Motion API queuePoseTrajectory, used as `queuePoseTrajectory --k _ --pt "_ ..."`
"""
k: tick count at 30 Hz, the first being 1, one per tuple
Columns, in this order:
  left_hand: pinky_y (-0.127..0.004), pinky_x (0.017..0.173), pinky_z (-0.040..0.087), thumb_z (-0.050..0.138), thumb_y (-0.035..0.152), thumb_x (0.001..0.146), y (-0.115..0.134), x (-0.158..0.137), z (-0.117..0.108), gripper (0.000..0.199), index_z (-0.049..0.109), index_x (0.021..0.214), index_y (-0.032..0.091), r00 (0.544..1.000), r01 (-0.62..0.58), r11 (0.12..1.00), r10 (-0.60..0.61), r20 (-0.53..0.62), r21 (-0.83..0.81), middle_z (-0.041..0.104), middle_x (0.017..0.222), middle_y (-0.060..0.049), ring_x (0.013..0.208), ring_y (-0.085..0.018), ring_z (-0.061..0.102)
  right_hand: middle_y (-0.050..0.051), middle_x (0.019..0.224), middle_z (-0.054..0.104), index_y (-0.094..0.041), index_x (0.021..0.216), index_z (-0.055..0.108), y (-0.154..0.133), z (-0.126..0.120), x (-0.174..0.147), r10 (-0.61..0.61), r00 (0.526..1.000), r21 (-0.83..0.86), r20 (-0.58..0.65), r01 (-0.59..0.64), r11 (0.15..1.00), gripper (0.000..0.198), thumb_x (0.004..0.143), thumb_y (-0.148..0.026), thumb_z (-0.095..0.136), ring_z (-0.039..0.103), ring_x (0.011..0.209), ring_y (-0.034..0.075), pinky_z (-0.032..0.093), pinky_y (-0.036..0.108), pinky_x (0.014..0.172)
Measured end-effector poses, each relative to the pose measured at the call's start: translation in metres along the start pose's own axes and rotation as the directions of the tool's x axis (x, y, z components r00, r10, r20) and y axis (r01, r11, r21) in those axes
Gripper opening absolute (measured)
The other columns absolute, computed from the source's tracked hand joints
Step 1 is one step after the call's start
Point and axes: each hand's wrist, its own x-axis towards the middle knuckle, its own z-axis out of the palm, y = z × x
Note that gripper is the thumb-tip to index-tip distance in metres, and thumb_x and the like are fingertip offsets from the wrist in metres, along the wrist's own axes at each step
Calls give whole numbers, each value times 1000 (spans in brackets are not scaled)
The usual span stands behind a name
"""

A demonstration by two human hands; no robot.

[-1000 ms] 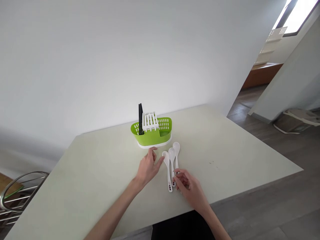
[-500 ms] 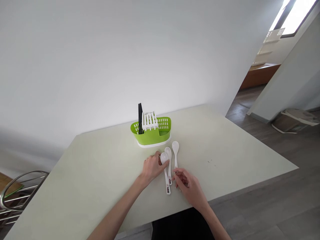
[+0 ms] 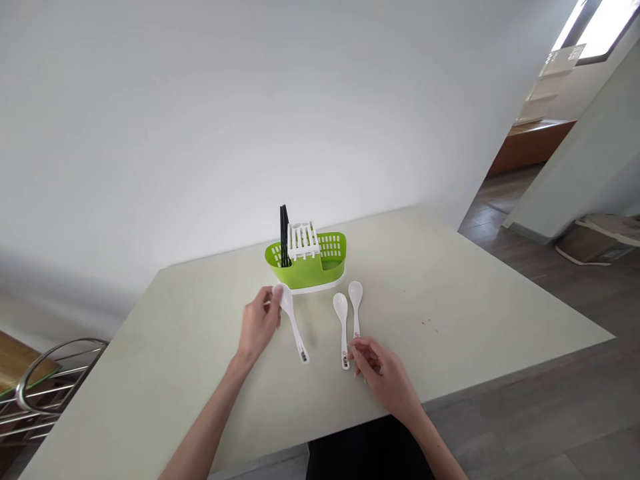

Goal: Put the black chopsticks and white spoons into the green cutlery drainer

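My left hand [image 3: 261, 317] pinches a white spoon [image 3: 293, 319] by its bowl, with the handle slanting down to the right above the table. Two more white spoons lie side by side to the right: a middle spoon [image 3: 343, 323] with a dark mark at its handle end, and a right-hand spoon [image 3: 355, 303]. My right hand [image 3: 377, 370] has its fingers closed around the lower handle of the right-hand spoon, hiding that end. Just beyond the spoons stands a green cutlery basket [image 3: 305, 275] with black chopsticks [image 3: 285, 237] upright in its left part.
A white slotted rack [image 3: 303, 241] sits across the basket's middle. The pale table [image 3: 200, 373] meets a white wall [image 3: 280, 113] at the back. Left of the table stands a metal-framed stool [image 3: 60, 380]; a bag-like bin [image 3: 597, 239] rests on the floor at right.
My left hand has lifted one spoon by its bowl and carried it left, away from the other two. My right hand has stayed at the right-hand spoon's handle.
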Motion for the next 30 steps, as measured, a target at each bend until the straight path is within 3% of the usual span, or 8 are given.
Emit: queuePoseTrajectory --k 3,6,10,13,22,30 --pt "-23 47 42 51 59 101 14 15 -24 38 60 90 23 969 -66 994 43 -244 -88 58 58 5 45 -12 56 7 95 76 -22 111 66 2 0 0 -7 1000 0 17 7 1000 42 102 -60 51 66 72 18 54 31 71" --pt "-21 47 46 52 53 103 25 35 -47 32 57 95 22 884 -165 983 109 -454 -86 68 75 1 46 -10 61 7 96 75 -23 112 65 4 0 0 -4 1000 -12 29 5 1000 41 103 -59 50 65 73 18 52 31 71" --pt "-22 51 51 52 41 104 30 61 -66 21 52 112 23 823 -260 965 225 -522 6 76 101 -3 46 -8 62 7 97 75 -23 112 65 2 -1 0 7 999 -8 39 -6 1000 39 104 -58 49 64 74 18 52 31 71" --pt "-22 53 53 51 38 104 23 77 -70 21 51 118 23 839 -276 958 280 -466 79 78 105 -4 47 -8 64 7 97 75 -23 112 65 -1 -1 -1 10 999 -6 40 -10 1000 39 104 -58 49 64 74 18 52 31 72" --pt "-27 57 56 51 42 101 -14 103 -71 27 61 117 23 940 -311 939 327 -98 150 77 104 -6 57 -13 70 7 96 75 -22 112 65 2 0 0 -5 998 1 57 5 1000 40 104 -58 49 64 74 17 51 30 70" --pt "-26 55 50 47 50 102 -30 117 -76 35 63 121 26 947 -312 935 293 132 169 78 105 -5 59 -15 70 7 97 74 -23 110 66 -2 0 -1 9 999 -4 44 -9 1000 39 104 -58 50 64 72 16 51 29 68"
